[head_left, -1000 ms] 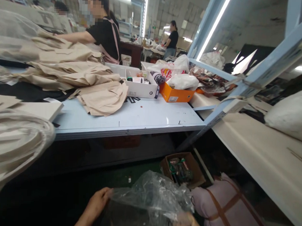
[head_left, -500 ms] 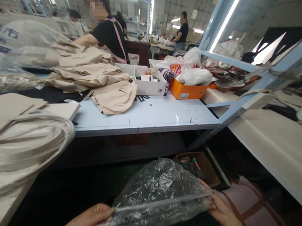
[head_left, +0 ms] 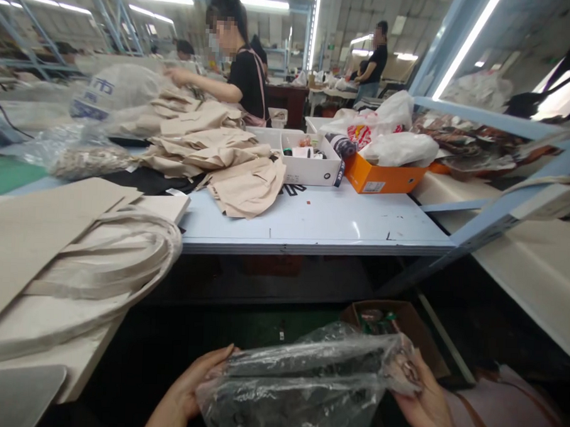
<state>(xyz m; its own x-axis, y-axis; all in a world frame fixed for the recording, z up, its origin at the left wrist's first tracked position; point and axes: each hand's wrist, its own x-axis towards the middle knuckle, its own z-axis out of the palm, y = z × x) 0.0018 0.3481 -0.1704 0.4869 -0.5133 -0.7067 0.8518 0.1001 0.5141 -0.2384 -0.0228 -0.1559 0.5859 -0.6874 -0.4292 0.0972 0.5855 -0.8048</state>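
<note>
While the clear plastic bag with dark contents lay low in front of the bench, the left hand gripped its left end and the right hand gripped its right end. A cardboard box sat on the floor just behind it.

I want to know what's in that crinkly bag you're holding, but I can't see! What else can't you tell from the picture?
- Head view: what fills the plastic bag is only a dark shape; the glare and wrinkles hide it.
- The left hand and right hand are partly behind the bag and cut by the bottom edge.
- The cardboard box on the floor is half hidden by the bag.
- Small items in the white box are too tiny to name.
</note>
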